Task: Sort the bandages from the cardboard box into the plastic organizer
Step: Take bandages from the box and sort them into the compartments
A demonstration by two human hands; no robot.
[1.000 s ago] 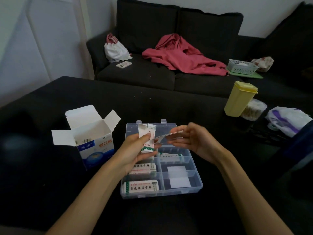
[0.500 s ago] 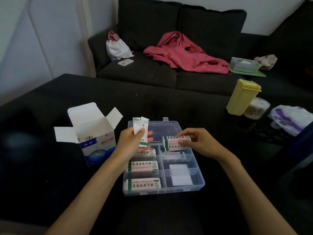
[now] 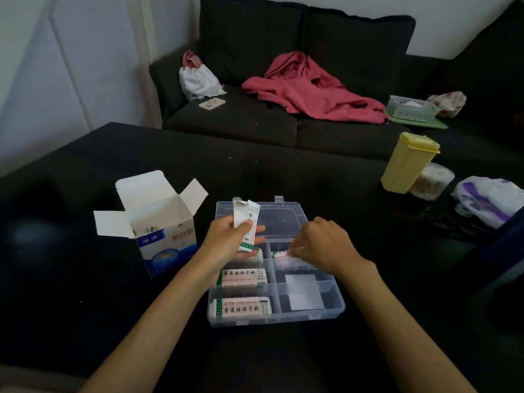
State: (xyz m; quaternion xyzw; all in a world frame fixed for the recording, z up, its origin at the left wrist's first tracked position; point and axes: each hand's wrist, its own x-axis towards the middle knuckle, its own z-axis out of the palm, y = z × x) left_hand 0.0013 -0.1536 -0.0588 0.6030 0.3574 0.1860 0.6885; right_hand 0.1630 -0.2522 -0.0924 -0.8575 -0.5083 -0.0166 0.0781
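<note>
A clear plastic organizer (image 3: 337,309) lies open on the dark surface, its lid flat behind it. Two left compartments each hold a stack of green-and-white bandages (image 3: 243,277). My left hand (image 3: 226,239) grips a small bundle of bandages (image 3: 249,222) upright above the organizer's upper left. My right hand (image 3: 320,245) reaches down into the upper right compartment, fingertips pinching a bandage (image 3: 279,254) there. The open white-and-blue cardboard box (image 3: 163,222) stands to the left with more bandages inside.
A yellow lidded container (image 3: 405,163) and a clear jar (image 3: 431,181) stand at the right, beside a white-and-purple bag (image 3: 487,198). Behind is a dark sofa with a red garment (image 3: 309,89), a white bag (image 3: 198,78), a phone (image 3: 212,103) and a basket (image 3: 412,107).
My right hand has carried a bandage from my left hand's bundle down into the organizer's upper right compartment. The left hand has stayed in place with its bundle.
</note>
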